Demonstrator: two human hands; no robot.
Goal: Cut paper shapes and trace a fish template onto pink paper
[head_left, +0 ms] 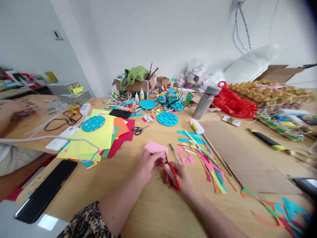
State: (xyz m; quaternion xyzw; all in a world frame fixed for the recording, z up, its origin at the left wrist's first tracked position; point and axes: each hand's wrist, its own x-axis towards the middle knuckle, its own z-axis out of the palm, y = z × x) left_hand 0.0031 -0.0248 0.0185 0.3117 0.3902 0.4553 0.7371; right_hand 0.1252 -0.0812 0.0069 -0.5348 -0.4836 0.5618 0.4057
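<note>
My left hand pinches a small pink sheet of paper by its near edge, above the wooden table. Red-handled scissors are gripped in my right hand, and their blades point up at the right end of the pink paper. Just right of my hands lie a pen and a pink paper scrap with a shape cut out of it. Beyond the pink sheet rests a second pair of scissors, with black handles.
Stacked coloured paper and a black phone lie to the left. Paper strips, a cardboard sheet and a steel bottle are on the right. Another person's hand rests on the far-left table.
</note>
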